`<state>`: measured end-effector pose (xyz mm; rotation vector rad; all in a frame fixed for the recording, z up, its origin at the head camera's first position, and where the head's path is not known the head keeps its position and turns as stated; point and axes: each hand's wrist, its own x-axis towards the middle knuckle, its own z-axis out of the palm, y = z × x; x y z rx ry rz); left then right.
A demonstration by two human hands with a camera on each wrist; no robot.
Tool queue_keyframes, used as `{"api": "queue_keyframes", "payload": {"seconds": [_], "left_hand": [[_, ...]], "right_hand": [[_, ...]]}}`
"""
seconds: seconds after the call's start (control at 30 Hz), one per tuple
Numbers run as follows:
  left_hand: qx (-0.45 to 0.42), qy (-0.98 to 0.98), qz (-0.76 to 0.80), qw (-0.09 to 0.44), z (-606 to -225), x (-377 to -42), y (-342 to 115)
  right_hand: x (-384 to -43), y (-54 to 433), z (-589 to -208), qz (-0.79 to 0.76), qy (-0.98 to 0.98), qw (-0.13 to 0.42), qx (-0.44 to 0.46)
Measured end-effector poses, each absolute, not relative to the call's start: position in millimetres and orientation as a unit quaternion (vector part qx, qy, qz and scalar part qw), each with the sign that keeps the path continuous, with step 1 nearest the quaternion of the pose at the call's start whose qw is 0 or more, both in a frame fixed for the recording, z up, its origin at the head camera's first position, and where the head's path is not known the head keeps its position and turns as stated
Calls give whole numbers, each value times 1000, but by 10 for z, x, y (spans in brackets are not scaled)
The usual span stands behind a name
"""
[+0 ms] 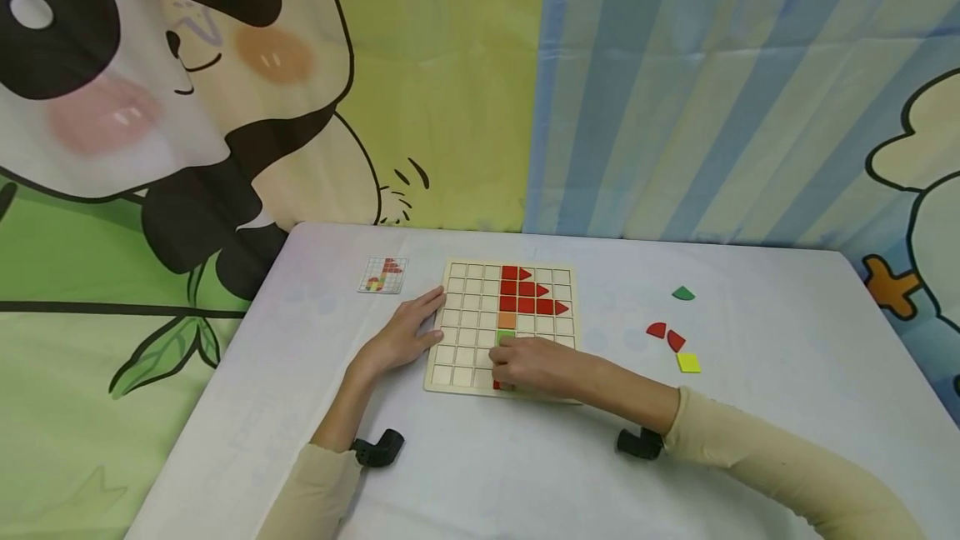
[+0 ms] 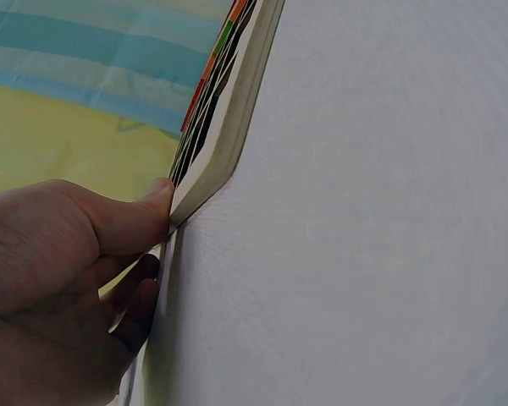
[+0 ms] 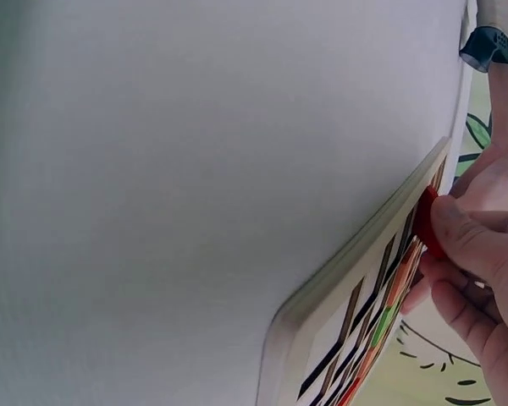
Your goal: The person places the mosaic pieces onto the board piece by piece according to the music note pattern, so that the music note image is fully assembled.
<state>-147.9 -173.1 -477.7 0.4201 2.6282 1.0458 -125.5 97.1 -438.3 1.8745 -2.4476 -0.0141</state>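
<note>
At the left side, behind the white table (image 1: 480, 473), hangs a cloth with a big panda (image 1: 300, 165). Next to the right, on the table, lies a small pattern card (image 1: 384, 275) with a coloured drawing on a grid. Beside it is the left hand (image 1: 401, 336); its thumb and fingers are apart, not closed around anything, and they touch the left edge of the grid board (image 1: 444, 357). A black device (image 1: 380, 448) is on this wrist.

The board lies flat on the table, near its middle. In its upper part are three rows of red pieces (image 1: 527, 305), each row longer than the one above and ending with a point at the right. Under the lowest row is an orange square (image 1: 507, 321), and under this one a green square (image 1: 506, 334), which is partly covered by the right hand (image 1: 532, 367). The thumb and fingers of the right hand are together and pinch a red piece (image 3: 426, 224) over the near part of the board; whether it already sits in a cell, I cannot tell.

Farther right, well apart from the board, lie two red quarter pieces (image 1: 656, 329), a green quarter piece (image 1: 683, 294) behind them, and a yellow square (image 1: 688, 363) nearest to the person.
</note>
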Motion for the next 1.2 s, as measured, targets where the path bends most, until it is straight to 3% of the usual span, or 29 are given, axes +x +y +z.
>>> {"api": "queue_keyframes", "payload": {"seconds": [0.53,0.8,0.97,1.2], "left_hand": [[142,911,360,142,-4800,-1462,-1737],[142,911,357,148,-4847,-1452,-1744],[146,912,354,148,-4829,-1455,-1737],[152,914,346,147,-4757,-1491,-1744]], "right_hand": [[-1170,893,-4359,-31,-817,6,576],[-1048,949,-4431,-37,-822,52,567],[-946,1186,-4427,54,-827,56,557],[-862,1837,-4338,109,-856,6,506]]}}
